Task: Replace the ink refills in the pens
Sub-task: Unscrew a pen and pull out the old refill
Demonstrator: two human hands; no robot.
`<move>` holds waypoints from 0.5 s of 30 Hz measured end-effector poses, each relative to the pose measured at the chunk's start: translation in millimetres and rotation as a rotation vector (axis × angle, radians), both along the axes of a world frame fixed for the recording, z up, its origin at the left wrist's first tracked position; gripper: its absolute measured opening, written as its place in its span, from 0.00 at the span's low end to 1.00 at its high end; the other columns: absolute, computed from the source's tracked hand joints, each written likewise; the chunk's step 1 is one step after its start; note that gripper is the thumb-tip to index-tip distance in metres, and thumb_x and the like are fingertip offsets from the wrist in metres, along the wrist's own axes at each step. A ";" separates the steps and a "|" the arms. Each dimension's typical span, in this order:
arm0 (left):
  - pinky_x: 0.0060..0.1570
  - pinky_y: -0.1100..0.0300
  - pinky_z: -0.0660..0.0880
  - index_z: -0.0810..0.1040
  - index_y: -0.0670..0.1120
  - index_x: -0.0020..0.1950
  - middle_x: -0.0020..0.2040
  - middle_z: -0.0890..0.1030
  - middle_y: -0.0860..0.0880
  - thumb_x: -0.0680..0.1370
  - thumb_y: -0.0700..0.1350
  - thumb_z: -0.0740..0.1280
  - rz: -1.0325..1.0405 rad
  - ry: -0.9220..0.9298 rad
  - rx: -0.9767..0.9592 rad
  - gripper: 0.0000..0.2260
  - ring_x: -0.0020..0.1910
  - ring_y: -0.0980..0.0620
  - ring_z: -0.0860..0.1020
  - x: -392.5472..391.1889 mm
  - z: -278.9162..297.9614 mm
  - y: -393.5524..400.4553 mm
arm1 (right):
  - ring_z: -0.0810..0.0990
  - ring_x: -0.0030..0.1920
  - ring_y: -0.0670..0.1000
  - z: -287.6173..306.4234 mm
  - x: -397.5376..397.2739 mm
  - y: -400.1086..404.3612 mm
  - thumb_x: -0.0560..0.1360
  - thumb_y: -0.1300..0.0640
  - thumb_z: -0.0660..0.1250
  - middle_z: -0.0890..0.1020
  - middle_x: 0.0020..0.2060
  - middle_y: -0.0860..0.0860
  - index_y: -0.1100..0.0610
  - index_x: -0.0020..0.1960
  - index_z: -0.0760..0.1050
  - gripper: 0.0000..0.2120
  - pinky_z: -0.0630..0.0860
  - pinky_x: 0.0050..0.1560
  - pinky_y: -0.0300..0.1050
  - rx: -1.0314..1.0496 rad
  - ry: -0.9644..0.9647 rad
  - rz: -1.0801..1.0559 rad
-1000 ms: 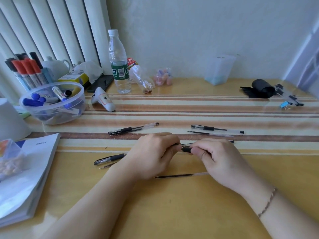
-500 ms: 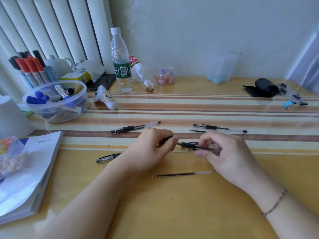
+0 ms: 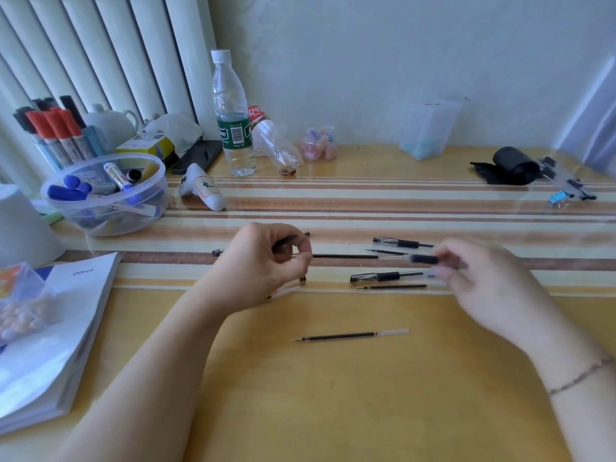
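My left hand (image 3: 263,265) pinches one end of a black ink refill (image 3: 345,257). The refill runs right into a pen barrel with a black grip (image 3: 424,259), which my blurred right hand (image 3: 473,275) holds by its fingertips. Most of the refill is bare between the hands. A pen (image 3: 401,243) and a thin refill (image 3: 386,252) lie just beyond the barrel. Another pen (image 3: 386,277) and a refill (image 3: 391,287) lie in front of it. One loose refill (image 3: 350,335) rests nearer me on the yellow table (image 3: 333,395). A pen (image 3: 217,252) is mostly hidden behind my left hand.
At the left stand a clear bowl of markers (image 3: 103,198), a white cup (image 3: 23,228) and a thick book (image 3: 56,328). A water bottle (image 3: 231,121) and a clear container (image 3: 426,128) stand near the back wall. A black roll (image 3: 513,165) and binder clips (image 3: 566,191) lie far right.
My hands were together on the pen and have moved apart. The right hand slid to the right with the barrel, leaving the refill drawn out between the hands.
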State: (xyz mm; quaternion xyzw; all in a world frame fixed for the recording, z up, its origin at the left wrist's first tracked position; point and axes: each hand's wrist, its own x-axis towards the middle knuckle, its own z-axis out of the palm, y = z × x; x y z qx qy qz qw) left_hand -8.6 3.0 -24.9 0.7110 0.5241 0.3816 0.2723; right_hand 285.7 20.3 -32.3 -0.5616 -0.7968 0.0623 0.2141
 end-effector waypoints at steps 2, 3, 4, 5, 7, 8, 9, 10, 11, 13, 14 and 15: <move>0.29 0.61 0.64 0.80 0.47 0.38 0.28 0.68 0.45 0.74 0.41 0.69 0.019 -0.018 -0.001 0.05 0.27 0.48 0.62 -1.8 1.1 0.5 | 0.74 0.32 0.47 1.6 7.7 2.0 0.74 0.52 0.68 0.74 0.32 0.46 0.48 0.43 0.77 0.02 0.70 0.33 0.42 0.010 0.180 -0.061; 0.29 0.61 0.64 0.80 0.47 0.39 0.28 0.68 0.45 0.75 0.41 0.69 0.009 -0.022 -0.008 0.05 0.27 0.48 0.63 0.1 1.5 0.0 | 0.75 0.31 0.51 2.2 5.9 1.3 0.74 0.51 0.69 0.76 0.30 0.49 0.48 0.42 0.78 0.03 0.73 0.32 0.46 0.011 0.318 -0.035; 0.29 0.61 0.64 0.80 0.46 0.39 0.28 0.69 0.43 0.75 0.41 0.70 -0.012 -0.018 -0.014 0.05 0.27 0.49 0.63 3.0 1.2 -0.6 | 0.78 0.32 0.52 4.5 0.2 -1.7 0.74 0.49 0.69 0.80 0.32 0.51 0.48 0.42 0.79 0.04 0.76 0.34 0.50 -0.013 0.425 0.025; 0.29 0.61 0.65 0.80 0.46 0.39 0.28 0.69 0.41 0.75 0.41 0.70 -0.042 -0.005 -0.016 0.05 0.27 0.50 0.64 6.5 0.7 -1.5 | 0.80 0.33 0.48 5.5 -7.2 -5.2 0.73 0.47 0.69 0.82 0.35 0.50 0.48 0.43 0.81 0.06 0.79 0.35 0.46 -0.048 0.482 0.099; 0.30 0.61 0.65 0.80 0.46 0.39 0.29 0.71 0.39 0.75 0.41 0.70 -0.094 0.034 -0.014 0.05 0.28 0.52 0.65 13.3 -1.1 -2.9 | 0.80 0.37 0.42 2.2 -16.6 -9.1 0.71 0.45 0.68 0.83 0.38 0.45 0.48 0.44 0.83 0.09 0.73 0.36 0.33 -0.085 0.402 0.196; 0.30 0.62 0.65 0.80 0.47 0.39 0.29 0.70 0.41 0.75 0.42 0.70 -0.106 0.054 -0.017 0.05 0.28 0.53 0.64 15.8 -1.8 -3.5 | 0.79 0.39 0.41 -0.3 -17.1 -8.0 0.70 0.44 0.69 0.83 0.39 0.43 0.47 0.43 0.83 0.09 0.73 0.39 0.34 -0.098 0.340 0.197; 0.30 0.64 0.64 0.80 0.47 0.39 0.28 0.69 0.45 0.75 0.43 0.70 -0.112 0.075 -0.023 0.05 0.27 0.54 0.64 17.5 -2.2 -4.1 | 0.79 0.39 0.43 -1.6 -15.9 -6.3 0.70 0.43 0.69 0.82 0.39 0.42 0.46 0.41 0.83 0.08 0.73 0.40 0.36 -0.112 0.302 0.183; 0.30 0.66 0.64 0.80 0.48 0.39 0.27 0.68 0.50 0.75 0.43 0.70 -0.113 0.099 -0.034 0.04 0.27 0.56 0.63 18.3 -2.2 -4.8 | 0.78 0.38 0.43 -2.3 -13.4 -4.9 0.70 0.43 0.68 0.81 0.39 0.41 0.44 0.39 0.82 0.07 0.72 0.39 0.36 -0.122 0.277 0.173; 0.30 0.67 0.63 0.80 0.49 0.40 0.27 0.67 0.54 0.75 0.44 0.70 -0.118 0.126 -0.050 0.04 0.26 0.57 0.63 18.8 -1.4 -5.7 | 0.76 0.36 0.43 -3.1 -9.6 -3.5 0.71 0.43 0.68 0.79 0.40 0.40 0.44 0.38 0.80 0.06 0.70 0.36 0.35 -0.127 0.247 0.164; 0.29 0.68 0.63 0.81 0.49 0.40 0.26 0.66 0.55 0.75 0.46 0.71 -0.134 0.188 -0.078 0.03 0.26 0.56 0.63 16.5 1.3 -7.4 | 0.74 0.33 0.43 -2.9 -3.9 -1.4 0.72 0.44 0.67 0.77 0.37 0.42 0.43 0.37 0.76 0.07 0.67 0.32 0.36 -0.125 0.123 0.149; 0.29 0.68 0.63 0.81 0.50 0.40 0.25 0.67 0.55 0.74 0.46 0.71 -0.132 0.218 -0.083 0.03 0.26 0.56 0.64 13.4 3.2 -8.4 | 0.73 0.32 0.43 -2.7 -1.5 -0.5 0.72 0.42 0.65 0.77 0.36 0.44 0.44 0.36 0.75 0.09 0.67 0.31 0.37 -0.116 0.040 0.139; 0.28 0.69 0.64 0.82 0.50 0.40 0.25 0.67 0.55 0.74 0.47 0.71 -0.125 0.238 -0.079 0.03 0.26 0.57 0.64 9.5 5.3 -9.3 | 0.73 0.31 0.43 -2.1 -0.4 -0.9 0.71 0.40 0.63 0.76 0.35 0.44 0.45 0.35 0.74 0.12 0.69 0.32 0.40 -0.107 -0.032 0.131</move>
